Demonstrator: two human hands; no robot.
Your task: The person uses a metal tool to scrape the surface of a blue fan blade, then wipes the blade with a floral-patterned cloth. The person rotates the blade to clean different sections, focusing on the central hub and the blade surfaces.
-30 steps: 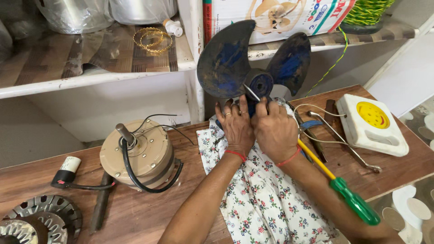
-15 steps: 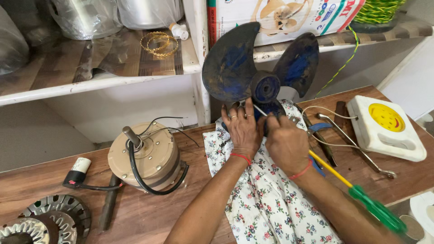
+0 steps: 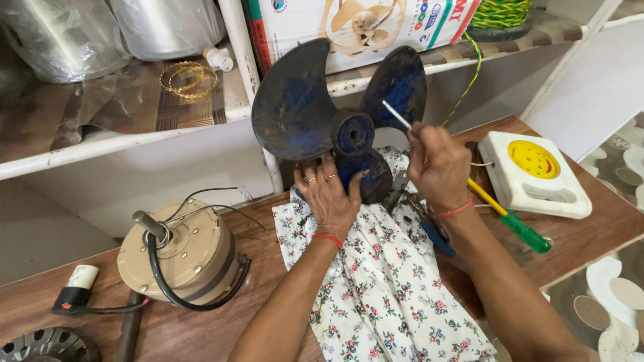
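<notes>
A dusty dark blue fan blade [image 3: 315,110] with three wings stands upright on a floral cloth [image 3: 382,281] on the wooden table. My left hand [image 3: 329,198] grips its lowest wing from below. My right hand [image 3: 437,164] is closed on a thin white stick-like tool [image 3: 397,114] whose tip points toward the blade's hub. A beige fan motor [image 3: 181,258] with a shaft and black cable lies to the left of the cloth.
A green-and-yellow screwdriver [image 3: 513,218] and blue-handled pliers [image 3: 436,231] lie by my right wrist. A white and yellow switch box [image 3: 533,174] sits at the right. Shelves behind hold bangles [image 3: 188,79], bagged vessels, a carton and coiled wire [image 3: 500,13]. A metal grille part [image 3: 47,345] lies at bottom left.
The fan blade has been lifted upright off the cloth. My right hand rose and moved right of the hub with the thin tool; my left hand shifted under the lower wing.
</notes>
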